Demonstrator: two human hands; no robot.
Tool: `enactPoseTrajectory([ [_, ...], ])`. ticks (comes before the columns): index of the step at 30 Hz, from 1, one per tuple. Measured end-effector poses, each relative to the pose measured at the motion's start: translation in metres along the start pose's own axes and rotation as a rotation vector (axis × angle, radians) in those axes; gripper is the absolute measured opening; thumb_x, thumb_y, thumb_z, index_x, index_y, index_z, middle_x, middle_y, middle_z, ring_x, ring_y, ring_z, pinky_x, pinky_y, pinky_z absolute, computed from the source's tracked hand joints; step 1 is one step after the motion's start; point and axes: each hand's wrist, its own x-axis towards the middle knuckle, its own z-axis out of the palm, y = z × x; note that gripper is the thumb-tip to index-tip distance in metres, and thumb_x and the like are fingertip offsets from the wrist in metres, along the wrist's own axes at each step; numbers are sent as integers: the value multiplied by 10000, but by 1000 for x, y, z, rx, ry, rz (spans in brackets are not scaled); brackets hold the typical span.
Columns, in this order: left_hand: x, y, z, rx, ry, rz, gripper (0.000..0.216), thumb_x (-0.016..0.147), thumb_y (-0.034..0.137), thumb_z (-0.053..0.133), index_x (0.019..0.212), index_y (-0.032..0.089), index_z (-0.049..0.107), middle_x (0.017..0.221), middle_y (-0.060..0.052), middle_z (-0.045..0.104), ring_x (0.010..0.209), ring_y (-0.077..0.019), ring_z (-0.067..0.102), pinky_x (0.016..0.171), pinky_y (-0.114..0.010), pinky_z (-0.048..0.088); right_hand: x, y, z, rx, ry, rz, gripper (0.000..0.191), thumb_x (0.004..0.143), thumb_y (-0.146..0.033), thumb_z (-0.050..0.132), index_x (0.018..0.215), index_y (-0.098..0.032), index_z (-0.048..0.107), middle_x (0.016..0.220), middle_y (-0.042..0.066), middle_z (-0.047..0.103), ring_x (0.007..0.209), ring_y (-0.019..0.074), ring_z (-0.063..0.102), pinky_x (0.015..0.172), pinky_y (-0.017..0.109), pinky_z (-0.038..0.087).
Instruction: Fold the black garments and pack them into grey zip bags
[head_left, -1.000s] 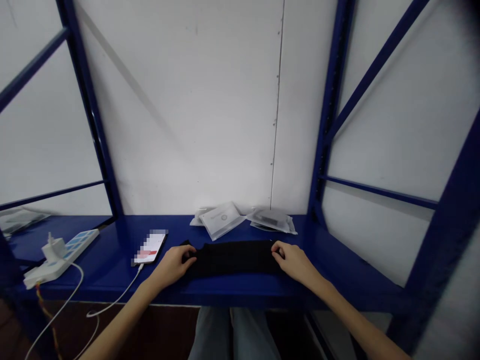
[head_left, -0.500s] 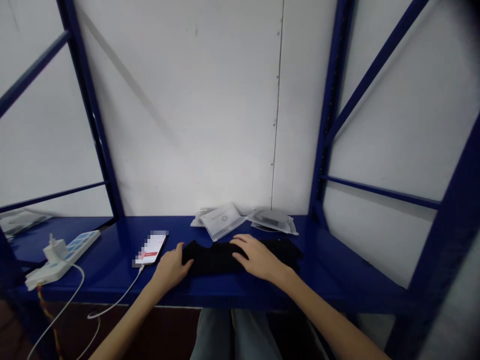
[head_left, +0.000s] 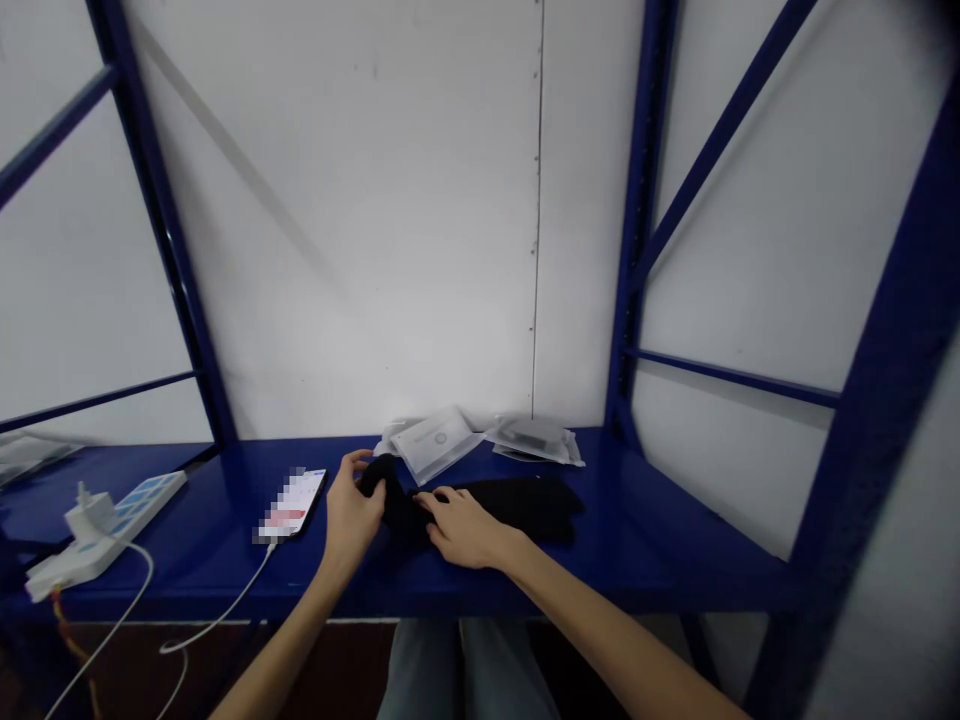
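shelf (head_left: 675,560) blue steel | black cloth (head_left: 525,500) mid-shelf near front edge, left end lifted; looks soft, light, limp, best pinched at an end | left hand (head_left: 352,512) fingers curled round that end | right hand (head_left: 465,528) fingers spread flat on cloth | phone (head_left: 291,500) just left

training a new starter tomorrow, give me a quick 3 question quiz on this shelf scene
1. True or false: the left hand and right hand both touch the cloth.
2. Which lies just left of the left hand? A phone; B cup; C scissors.
3. What lies behind the cloth, by the wall?

Key: 1 true; 2 A; 3 packets.
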Motion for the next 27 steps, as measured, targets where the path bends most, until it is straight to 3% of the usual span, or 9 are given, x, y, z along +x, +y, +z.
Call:
enactPoseTrajectory([
  [3,-5,22,25,-116,1,47,343,817,275,621,1151,214,576,1017,-58,686,883,-223,712,778,-329,562,3,9,4,258,32,35,548,889,-251,552,1435,-200,546,1429,142,617,1365,324,517,1124,513,396],
  [5,-13,34,44,-128,-25,99,275,836,219,599,1110,208,585,1029,-71,691,943,-227,705,850,-347,558,4,18,6,597,159,94,514,885,-283,568,1396,-218,577,1362,104,671,1294,285,590,1088,449,452],
  [8,-29,45,72,-92,-174,253,300,810,77,535,1072,215,587,1062,-76,685,1012,-221,677,918,-352,539,3,30,4,1086,443,272,443,940,-475,521,1259,-201,660,1175,77,754,1151,277,679,983,417,536],
  [10,-41,46,85,-66,-342,368,370,755,7,509,1041,222,602,1067,-69,680,1027,-218,664,922,-343,534,1,36,1,1217,554,403,511,940,-582,491,1168,-177,706,1088,81,773,1091,289,704,941,418,560],
  [13,-52,43,91,-59,-595,452,346,740,12,559,1007,214,647,1049,-68,701,1002,-227,671,905,-340,537,0,43,-1,1117,576,503,446,882,-505,590,1137,-165,726,1063,91,781,1057,290,720,914,406,579],
  [16,-56,42,77,-68,-680,419,228,842,164,648,1060,212,690,1111,-75,730,1067,-251,673,974,-365,517,1,48,2,993,568,510,422,763,-264,656,1172,-171,704,1060,93,785,1007,282,739,880,404,595],
  [19,-54,37,57,-33,-645,358,279,902,319,659,1167,234,685,1198,-75,724,1141,-263,658,1032,-382,491,2,48,8,880,594,485,482,706,-138,612,1180,-186,685,1094,79,777,1037,261,732,935,406,577],
  [22,-49,20,43,66,-515,282,247,955,351,569,1134,223,682,1166,-88,719,1107,-261,660,994,-391,503,1,45,11,682,632,479,415,721,-105,609,1115,-199,697,1121,81,763,1123,263,697,1033,427,522],
  [27,-42,-10,41,302,-378,163,301,950,362,529,1143,168,654,1174,-128,681,1089,-286,642,979,-422,491,-4,38,10,356,641,524,375,803,-132,612,1159,-217,690,1156,106,741,1148,293,676,1046,460,503],
])
